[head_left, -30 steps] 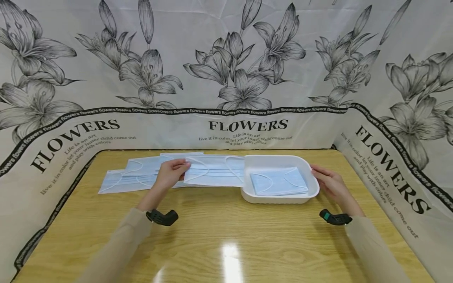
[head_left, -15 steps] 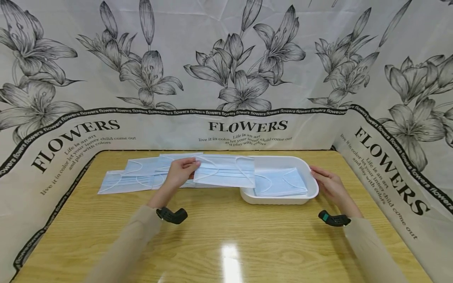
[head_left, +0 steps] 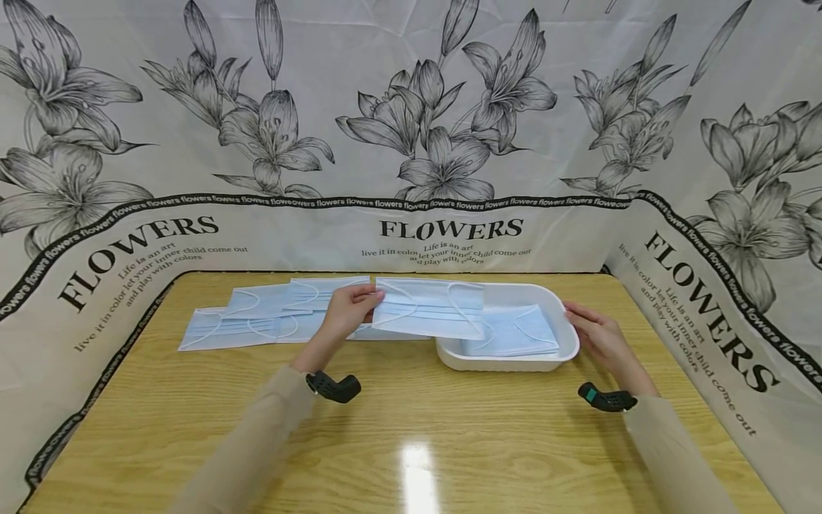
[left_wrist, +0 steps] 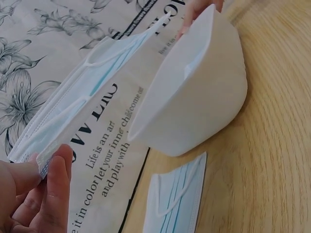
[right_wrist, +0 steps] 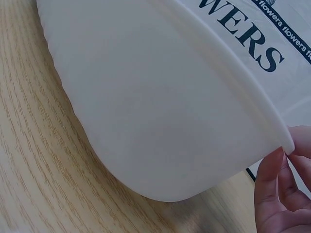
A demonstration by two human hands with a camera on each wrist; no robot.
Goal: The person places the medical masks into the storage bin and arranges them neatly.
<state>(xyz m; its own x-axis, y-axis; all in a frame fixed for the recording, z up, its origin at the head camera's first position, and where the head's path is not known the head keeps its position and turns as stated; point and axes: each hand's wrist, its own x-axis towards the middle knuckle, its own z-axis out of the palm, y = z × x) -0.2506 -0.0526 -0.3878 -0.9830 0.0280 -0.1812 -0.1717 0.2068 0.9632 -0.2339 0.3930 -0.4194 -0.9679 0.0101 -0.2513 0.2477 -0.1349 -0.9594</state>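
My left hand (head_left: 349,310) pinches the left end of a light blue face mask (head_left: 429,308) and holds it level above the left rim of a white foam tray (head_left: 507,360). In the left wrist view the same mask (left_wrist: 82,102) hangs from my fingers (left_wrist: 51,187) beside the tray (left_wrist: 194,97). At least one more blue mask (head_left: 516,332) lies flat inside the tray. My right hand (head_left: 594,332) rests against the tray's right rim, fingers (right_wrist: 274,189) straight along the tray wall (right_wrist: 160,107).
Several more blue masks (head_left: 257,318) lie spread on the wooden table (head_left: 411,435) at the back left, one seen under the tray side (left_wrist: 177,199). A flower-printed cloth backdrop (head_left: 411,143) walls in the table on three sides.
My left hand has carried the mask to the right and lifted it, from beside the tray to over its left edge. The right hand and tray have stayed put.
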